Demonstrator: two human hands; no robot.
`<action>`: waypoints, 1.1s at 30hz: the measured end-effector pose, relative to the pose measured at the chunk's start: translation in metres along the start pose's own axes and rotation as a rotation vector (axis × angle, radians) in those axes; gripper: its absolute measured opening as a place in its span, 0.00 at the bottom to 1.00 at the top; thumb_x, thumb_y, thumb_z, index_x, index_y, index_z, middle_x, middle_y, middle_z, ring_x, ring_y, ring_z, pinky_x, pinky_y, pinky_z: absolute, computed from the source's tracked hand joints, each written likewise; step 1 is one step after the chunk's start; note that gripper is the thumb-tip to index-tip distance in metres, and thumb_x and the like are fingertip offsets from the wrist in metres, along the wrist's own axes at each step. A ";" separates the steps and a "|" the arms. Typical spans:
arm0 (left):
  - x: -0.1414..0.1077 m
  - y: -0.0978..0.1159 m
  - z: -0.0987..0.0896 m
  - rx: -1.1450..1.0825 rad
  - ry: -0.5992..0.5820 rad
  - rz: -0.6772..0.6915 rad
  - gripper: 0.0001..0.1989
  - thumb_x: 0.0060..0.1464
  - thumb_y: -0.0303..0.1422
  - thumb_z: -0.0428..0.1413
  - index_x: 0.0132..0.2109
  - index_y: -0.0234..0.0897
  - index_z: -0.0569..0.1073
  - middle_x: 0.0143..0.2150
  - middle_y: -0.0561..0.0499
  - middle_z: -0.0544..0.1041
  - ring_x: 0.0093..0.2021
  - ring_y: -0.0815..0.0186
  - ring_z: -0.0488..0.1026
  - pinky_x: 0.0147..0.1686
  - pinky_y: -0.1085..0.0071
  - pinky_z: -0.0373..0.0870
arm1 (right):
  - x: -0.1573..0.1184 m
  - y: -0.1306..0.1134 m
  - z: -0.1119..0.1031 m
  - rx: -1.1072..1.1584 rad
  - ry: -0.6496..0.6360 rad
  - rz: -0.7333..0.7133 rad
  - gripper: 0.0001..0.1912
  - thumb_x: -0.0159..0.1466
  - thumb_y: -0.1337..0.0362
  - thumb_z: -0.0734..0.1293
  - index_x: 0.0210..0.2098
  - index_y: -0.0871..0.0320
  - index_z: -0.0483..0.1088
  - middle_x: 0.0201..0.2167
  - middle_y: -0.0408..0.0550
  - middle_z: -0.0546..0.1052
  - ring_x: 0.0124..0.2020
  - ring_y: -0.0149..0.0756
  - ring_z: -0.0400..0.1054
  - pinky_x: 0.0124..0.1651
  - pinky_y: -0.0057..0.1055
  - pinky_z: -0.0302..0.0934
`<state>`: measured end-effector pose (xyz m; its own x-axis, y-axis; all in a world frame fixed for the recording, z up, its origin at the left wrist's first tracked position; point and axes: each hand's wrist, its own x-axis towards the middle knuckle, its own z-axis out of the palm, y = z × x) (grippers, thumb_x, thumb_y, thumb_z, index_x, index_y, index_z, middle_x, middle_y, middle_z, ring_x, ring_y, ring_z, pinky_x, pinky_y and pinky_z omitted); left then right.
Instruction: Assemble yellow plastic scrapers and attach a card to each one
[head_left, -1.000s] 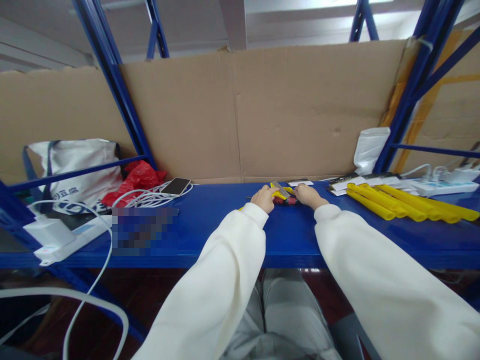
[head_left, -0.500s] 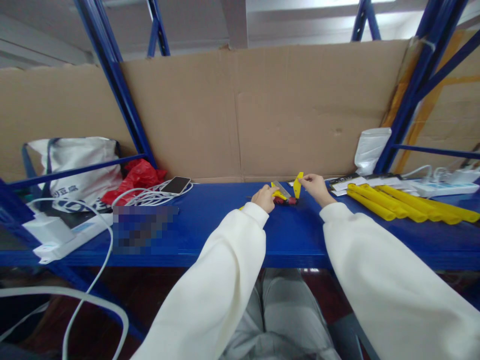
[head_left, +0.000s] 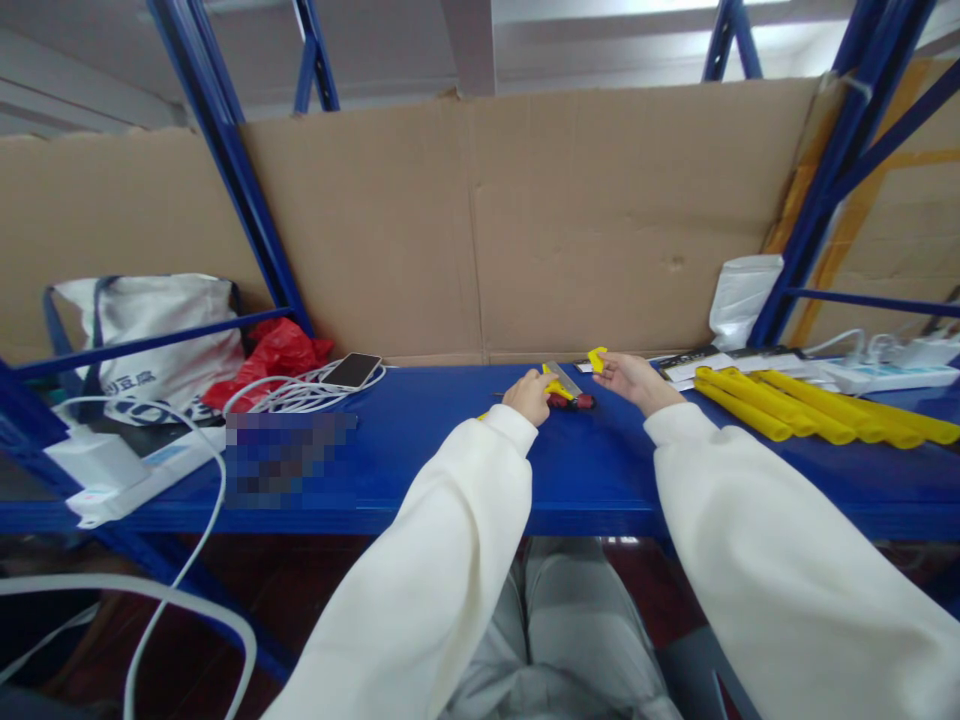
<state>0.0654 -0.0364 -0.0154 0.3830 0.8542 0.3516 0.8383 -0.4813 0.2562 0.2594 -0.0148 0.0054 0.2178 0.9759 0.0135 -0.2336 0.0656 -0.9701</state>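
Observation:
My left hand (head_left: 529, 396) rests on the blue tabletop, its fingers closed on a yellow piece (head_left: 557, 386). Beside that piece lies a grey, flat, ruler-like strip (head_left: 568, 380), set at a slant. Just in front of the strip is a small dark red tool (head_left: 576, 402) whose kind I cannot make out. To the right, my right hand (head_left: 630, 381) is raised a little, pinching a small yellow scrap (head_left: 597, 359) between thumb and fingertips. The left fingers partly cover the yellow piece under them.
Several yellow rolls (head_left: 810, 405) lie at the right beside a white power strip (head_left: 892, 376). A phone (head_left: 353, 371) sits on coiled white cable at the left, near a red plastic bag (head_left: 274, 358) and a white tote bag (head_left: 165, 325). Cardboard (head_left: 570, 220) walls the back.
My right hand has turned and shifted slightly right; the yellow scrap in it, upright and long before, now shows shorter and tilted. My left hand has stayed put.

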 end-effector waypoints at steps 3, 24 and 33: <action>-0.001 0.000 0.000 -0.017 0.016 0.008 0.25 0.60 0.24 0.52 0.63 0.41 0.70 0.55 0.43 0.73 0.57 0.59 0.73 0.58 0.66 0.67 | 0.000 -0.001 0.001 -0.126 -0.046 -0.046 0.06 0.64 0.71 0.65 0.30 0.59 0.70 0.28 0.49 0.78 0.32 0.32 0.73 0.39 0.29 0.70; -0.004 0.008 -0.006 -0.180 0.021 0.052 0.29 0.56 0.24 0.58 0.63 0.40 0.60 0.55 0.42 0.77 0.55 0.58 0.76 0.53 0.62 0.71 | -0.016 0.008 0.015 -0.615 -0.098 -0.198 0.18 0.45 0.51 0.77 0.24 0.60 0.78 0.28 0.49 0.80 0.35 0.37 0.71 0.40 0.32 0.62; -0.001 0.003 -0.001 -0.179 0.061 0.117 0.20 0.55 0.22 0.57 0.54 0.40 0.68 0.54 0.45 0.77 0.56 0.58 0.74 0.56 0.60 0.70 | -0.011 0.011 0.016 -0.653 -0.067 -0.271 0.22 0.42 0.50 0.79 0.17 0.57 0.67 0.19 0.42 0.72 0.28 0.33 0.66 0.35 0.30 0.61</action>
<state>0.0670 -0.0394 -0.0138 0.4450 0.7797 0.4405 0.7054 -0.6082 0.3640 0.2392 -0.0215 -0.0020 0.1244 0.9549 0.2698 0.4408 0.1904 -0.8772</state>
